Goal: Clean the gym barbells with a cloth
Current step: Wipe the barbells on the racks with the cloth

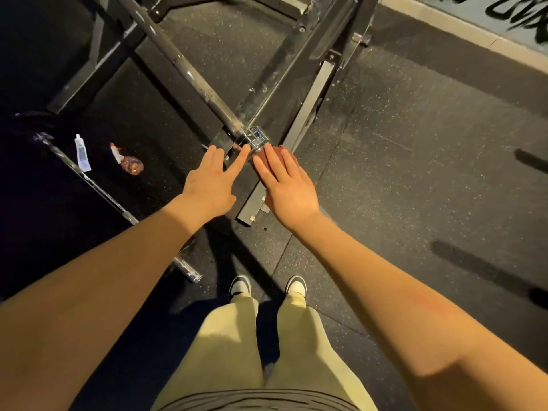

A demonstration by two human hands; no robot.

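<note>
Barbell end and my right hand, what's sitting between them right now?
A reddish-brown cloth lies between the right hand and the barbell's chrome sleeve end, pressed against it under the hand. The head view shows it.

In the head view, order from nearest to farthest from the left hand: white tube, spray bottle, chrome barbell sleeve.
1. Chrome barbell sleeve, by the left hand's forefinger.
2. Spray bottle, on the floor, left.
3. White tube, farther left.
</note>
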